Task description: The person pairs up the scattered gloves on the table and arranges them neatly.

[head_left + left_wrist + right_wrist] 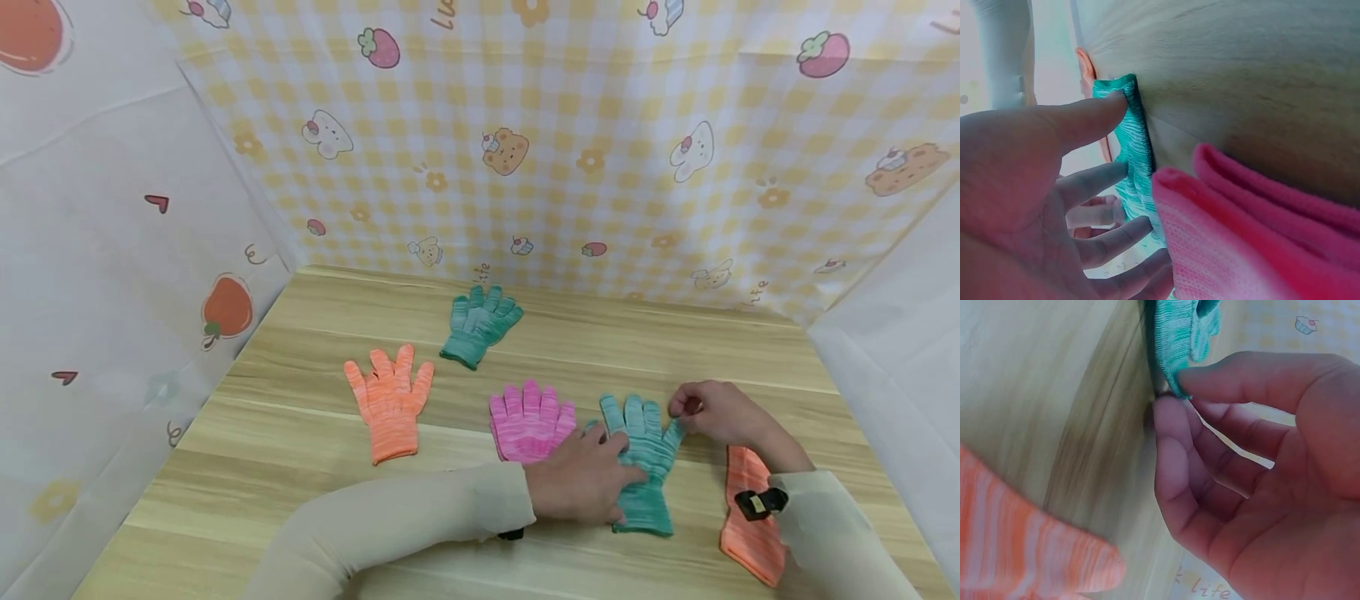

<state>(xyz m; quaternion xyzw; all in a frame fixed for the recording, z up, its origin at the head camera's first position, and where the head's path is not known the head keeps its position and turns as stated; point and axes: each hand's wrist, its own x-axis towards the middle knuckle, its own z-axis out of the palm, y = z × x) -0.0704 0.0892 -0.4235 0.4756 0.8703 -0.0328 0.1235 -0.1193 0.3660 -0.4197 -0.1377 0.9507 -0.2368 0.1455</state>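
Observation:
A teal knit glove (648,450) lies flat on the wooden table, cuff toward me and fingers spread away. My right hand (723,412) pinches the tip of its outer right finger between thumb and fingers; the right wrist view shows this teal fingertip (1175,375) at the pinch. My left hand (581,475) spreads over the glove's left side, its thumb and fingertips touching the knit in the left wrist view. A pink glove (528,421) lies just left of the teal one, partly hidden behind my left hand. Its folded pink edge (1229,237) looms close in the left wrist view.
An orange glove (393,408) lies flat at the left, and another teal glove (480,325) lies toward the back. Under my right forearm is a second orange glove (746,479), partly covered. A yellow checked cloth (555,192) hangs behind the table (247,467).

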